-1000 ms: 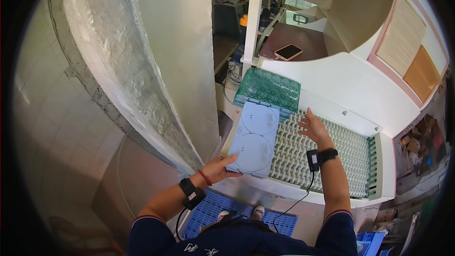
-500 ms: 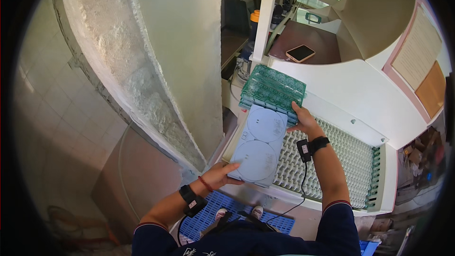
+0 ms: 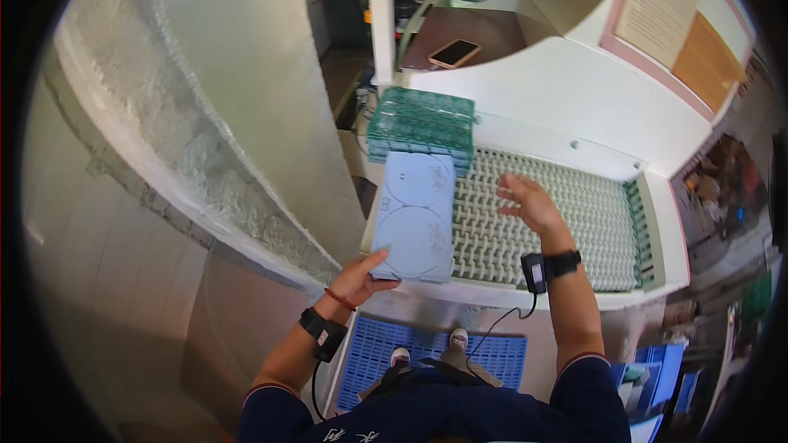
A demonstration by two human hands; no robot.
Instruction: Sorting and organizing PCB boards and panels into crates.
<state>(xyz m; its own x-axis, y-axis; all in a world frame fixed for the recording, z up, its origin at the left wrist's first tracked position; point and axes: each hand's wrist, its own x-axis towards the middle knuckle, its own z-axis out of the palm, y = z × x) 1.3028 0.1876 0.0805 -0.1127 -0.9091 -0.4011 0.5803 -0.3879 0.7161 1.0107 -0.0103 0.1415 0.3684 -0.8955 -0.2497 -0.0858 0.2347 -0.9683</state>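
A light blue rectangular panel (image 3: 414, 213), marked with two large circles, lies at the left end of a conveyor bed of pale interlocking links (image 3: 533, 221). It looks like the top of a stack, though the layers beneath are mostly hidden. My left hand (image 3: 359, 279) grips the panel's near left corner, thumb on top and fingers at the edge. Apart from the panel, to its right, my right hand (image 3: 529, 203) hovers over the conveyor with fingers spread and nothing in them. Just beyond the panel sits a pile of green circuit boards (image 3: 423, 123).
A phone (image 3: 455, 53) rests on a dark reddish surface behind the white machine housing (image 3: 533, 102). To my left rises a pale wall edge (image 3: 246, 115). Underfoot is a blue slatted platform (image 3: 435, 344). Blue bins (image 3: 657, 369) stand at the lower right.
My right hand has come away from the panel and green boards, moving right over the conveyor with its fingers apart. My left hand still holds the panel. The view has shifted rightward.
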